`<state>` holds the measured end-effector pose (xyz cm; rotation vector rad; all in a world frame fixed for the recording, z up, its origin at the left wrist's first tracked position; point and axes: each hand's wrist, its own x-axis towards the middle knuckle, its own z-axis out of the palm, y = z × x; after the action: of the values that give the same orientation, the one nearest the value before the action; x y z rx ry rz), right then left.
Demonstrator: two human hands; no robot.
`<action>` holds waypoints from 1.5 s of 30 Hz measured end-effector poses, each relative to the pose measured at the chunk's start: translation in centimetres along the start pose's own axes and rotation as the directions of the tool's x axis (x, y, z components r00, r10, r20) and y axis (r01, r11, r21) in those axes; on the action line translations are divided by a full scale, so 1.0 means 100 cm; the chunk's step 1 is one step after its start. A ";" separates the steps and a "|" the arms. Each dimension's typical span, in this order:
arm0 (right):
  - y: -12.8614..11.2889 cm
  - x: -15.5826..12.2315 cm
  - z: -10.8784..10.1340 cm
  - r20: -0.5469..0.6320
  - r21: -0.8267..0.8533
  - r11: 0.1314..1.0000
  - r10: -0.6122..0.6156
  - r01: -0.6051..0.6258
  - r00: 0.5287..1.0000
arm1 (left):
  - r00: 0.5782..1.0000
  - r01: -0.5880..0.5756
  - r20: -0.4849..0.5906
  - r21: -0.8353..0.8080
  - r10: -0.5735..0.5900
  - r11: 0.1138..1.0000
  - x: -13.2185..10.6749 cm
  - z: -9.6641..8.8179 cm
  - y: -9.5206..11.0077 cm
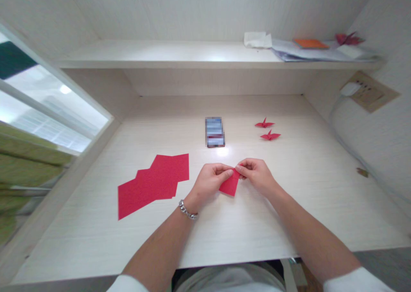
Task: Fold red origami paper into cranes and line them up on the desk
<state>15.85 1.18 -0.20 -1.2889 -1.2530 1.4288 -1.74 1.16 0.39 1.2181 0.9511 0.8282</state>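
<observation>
My left hand [210, 180] and my right hand [255, 174] both pinch the top of a small folded piece of red paper [230, 185] held just above the pale wooden desk [244, 223]. The fingers of both hands are closed on its upper edge. To the left of my left hand several flat red paper sheets [154, 183] lie overlapping on the desk. Two finished red paper cranes [267, 129] sit farther back on the right.
A small blurred box [214, 132] lies at the middle of the desk behind my hands. The shelf above holds white papers [289, 48], an orange pad [310, 43] and another red paper figure [347, 38]. A wall socket with a white plug [362, 90] is at right, a window at left.
</observation>
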 end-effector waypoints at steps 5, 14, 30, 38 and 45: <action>0.001 0.003 -0.005 -0.080 0.098 0.995 0.025 -0.018 0.996 | 0.994 -0.018 -0.109 0.008 0.018 1.000 0.000 -0.010 0.005; 0.001 0.005 -0.007 -0.134 0.157 0.988 0.029 -0.007 0.991 | 0.988 -0.039 -0.147 0.004 0.039 0.999 0.004 -0.010 -0.001; -0.006 -0.002 0.002 -0.064 0.196 0.979 0.065 -0.051 0.996 | 0.987 -0.033 -0.155 0.013 0.034 0.999 0.001 0.003 0.002; -0.006 -0.002 -0.004 0.093 0.090 0.993 0.065 -0.073 0.994 | 0.982 -0.088 -0.144 0.240 0.125 0.967 -0.001 -0.005 0.001; 0.002 -0.001 -0.006 0.124 -0.243 0.966 -0.059 0.088 0.991 | 0.993 -0.097 -0.031 0.341 0.115 0.935 -0.001 -0.005 0.001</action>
<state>16.45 1.13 -0.34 -1.3224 -1.5821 1.3408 -2.23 1.23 0.47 1.5635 1.1087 0.8032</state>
